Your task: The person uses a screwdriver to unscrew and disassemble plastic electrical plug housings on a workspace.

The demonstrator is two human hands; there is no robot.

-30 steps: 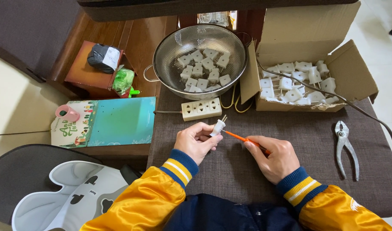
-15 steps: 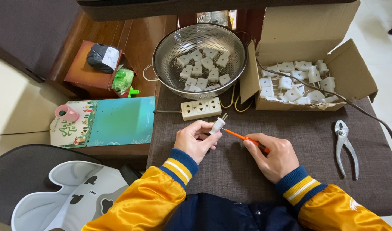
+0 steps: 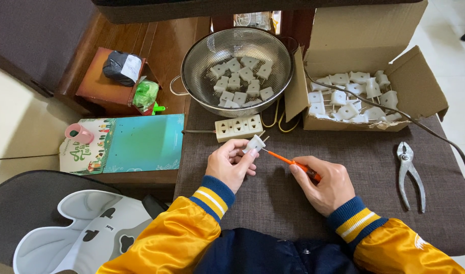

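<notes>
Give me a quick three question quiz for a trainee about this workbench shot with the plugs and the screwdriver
1. True or false: the left hand holds a small white plug.
2. Which tool does the right hand hold? A) the pliers B) the orange screwdriver C) a hammer
3. Fill in: besides the cardboard box, loose white plugs lie in the metal ____.

Key:
1. True; the plug sits pinched in its fingers, just below the white power strip.
2. B; the orange screwdriver points its tip at the plug, while the pliers lie untouched on the dark cloth to the right.
3. Colander.
</notes>
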